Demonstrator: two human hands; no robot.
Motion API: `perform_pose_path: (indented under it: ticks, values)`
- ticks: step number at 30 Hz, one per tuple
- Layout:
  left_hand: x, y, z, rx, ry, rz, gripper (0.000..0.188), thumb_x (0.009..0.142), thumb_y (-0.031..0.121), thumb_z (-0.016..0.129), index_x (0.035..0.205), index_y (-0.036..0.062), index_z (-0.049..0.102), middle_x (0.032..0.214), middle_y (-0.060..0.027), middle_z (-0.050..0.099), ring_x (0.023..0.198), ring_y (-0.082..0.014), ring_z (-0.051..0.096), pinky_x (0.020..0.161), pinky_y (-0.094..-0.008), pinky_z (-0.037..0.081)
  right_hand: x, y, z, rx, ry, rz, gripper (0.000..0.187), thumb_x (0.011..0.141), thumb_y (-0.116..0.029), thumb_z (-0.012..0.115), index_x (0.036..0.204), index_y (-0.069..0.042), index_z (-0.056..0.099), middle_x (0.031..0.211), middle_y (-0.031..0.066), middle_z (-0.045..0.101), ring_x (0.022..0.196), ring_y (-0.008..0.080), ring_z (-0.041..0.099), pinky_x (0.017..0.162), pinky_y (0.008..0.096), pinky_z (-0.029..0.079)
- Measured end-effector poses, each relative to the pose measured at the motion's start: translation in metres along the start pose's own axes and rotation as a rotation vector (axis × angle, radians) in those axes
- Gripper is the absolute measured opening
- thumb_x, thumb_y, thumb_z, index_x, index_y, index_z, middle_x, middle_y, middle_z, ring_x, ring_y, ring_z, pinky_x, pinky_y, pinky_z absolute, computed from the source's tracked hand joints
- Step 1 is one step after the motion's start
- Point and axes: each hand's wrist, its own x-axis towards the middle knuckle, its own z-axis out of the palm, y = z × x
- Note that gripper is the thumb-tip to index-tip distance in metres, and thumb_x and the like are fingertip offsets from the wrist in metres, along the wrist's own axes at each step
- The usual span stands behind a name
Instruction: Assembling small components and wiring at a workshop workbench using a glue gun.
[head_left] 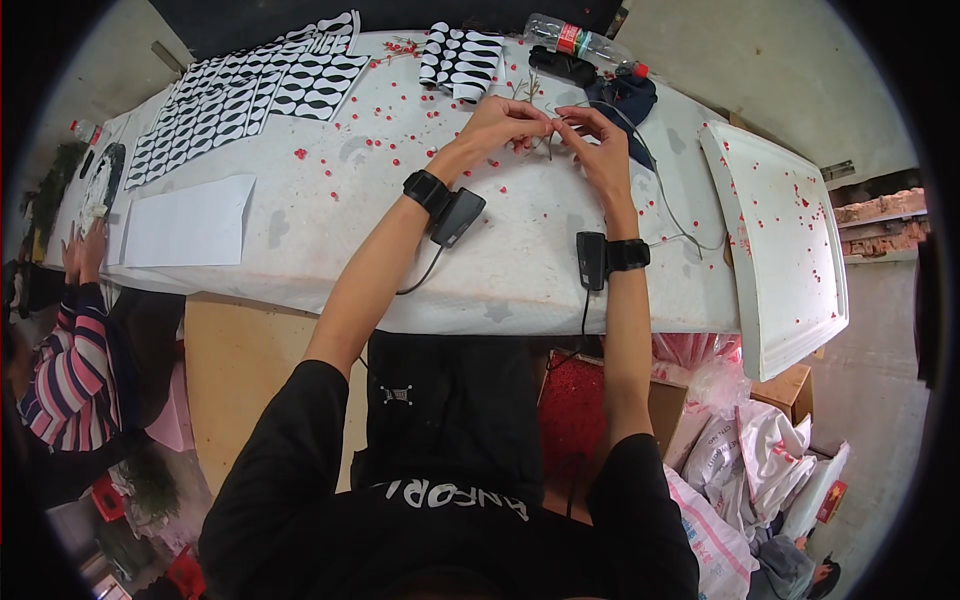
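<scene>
Above the far half of a long table spread with white cloth (450, 290), the left hand (497, 125) and the right hand (600, 148) met fingertip to fingertip, both pinching a thin brownish stem (550, 150). Small round red beads (332, 194) lay scattered over much of the tabletop. Crowding the table's far edge near the right hand were a clear plastic bottle with a red cap (597, 47), a black oblong case (562, 65) and a dark blue cloth item (635, 100); a thin grey cable (665, 180) trailed across the table's right part. A shallow white rectangular tray (775, 285), dotted with red, stood at the table's right end. Black-and-white patterned sheets (215, 110) covered the table's far left, with a co-worker's hands (92, 250) at its left end.
</scene>
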Motion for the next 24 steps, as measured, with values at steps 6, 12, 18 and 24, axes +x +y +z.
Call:
perform_pose_path:
  ticks: [6, 12, 18, 24]
  values:
    - [0.001, -0.002, -0.001, 0.005, -0.006, 0.01, 0.018, 0.087, 0.016, 0.072, 0.097, 0.0016, 0.072, 0.081, -0.0021, 0.069, 0.06, -0.0063, 0.055, 0.052, -0.0214, 0.043, -0.001, 0.001, 0.001, 0.013, -0.028, 0.023, 0.025, 0.088, -0.021, 0.069, 0.109, -0.007, 0.069, 0.088, -0.0007, 0.07, 0.075, 0.0047, 0.061, 0.051, 0.0183, 0.041]
    - [0.0, -0.001, 0.0, 0.004, -0.007, 0.007, 0.018, 0.087, 0.016, 0.071, 0.098, 0.0019, 0.073, 0.08, -0.0018, 0.069, 0.06, -0.0063, 0.055, 0.052, -0.0211, 0.043, -0.002, -0.004, -0.001, 0.022, -0.045, 0.051, 0.024, 0.089, -0.022, 0.069, 0.108, -0.007, 0.07, 0.088, -0.0007, 0.07, 0.076, 0.0049, 0.061, 0.051, 0.0184, 0.04]
    - [0.001, 0.0, 0.0, 0.003, -0.001, 0.002, 0.017, 0.086, 0.016, 0.072, 0.097, 0.0022, 0.073, 0.079, -0.0017, 0.069, 0.059, -0.0063, 0.054, 0.052, -0.0211, 0.043, 0.001, 0.002, -0.003, -0.056, 0.001, -0.041, 0.017, 0.087, -0.02, 0.071, 0.1, -0.01, 0.075, 0.092, -0.0012, 0.068, 0.08, 0.0053, 0.061, 0.052, 0.0192, 0.041]
    - [0.0, 0.001, 0.0, 0.007, 0.001, -0.007, 0.017, 0.086, 0.016, 0.072, 0.096, 0.0023, 0.073, 0.076, -0.001, 0.068, 0.058, -0.0061, 0.053, 0.051, -0.0212, 0.043, 0.0, 0.005, -0.002, -0.064, 0.068, -0.084, 0.016, 0.083, -0.018, 0.074, 0.098, -0.013, 0.077, 0.102, -0.001, 0.064, 0.084, 0.0068, 0.06, 0.054, 0.0202, 0.044]
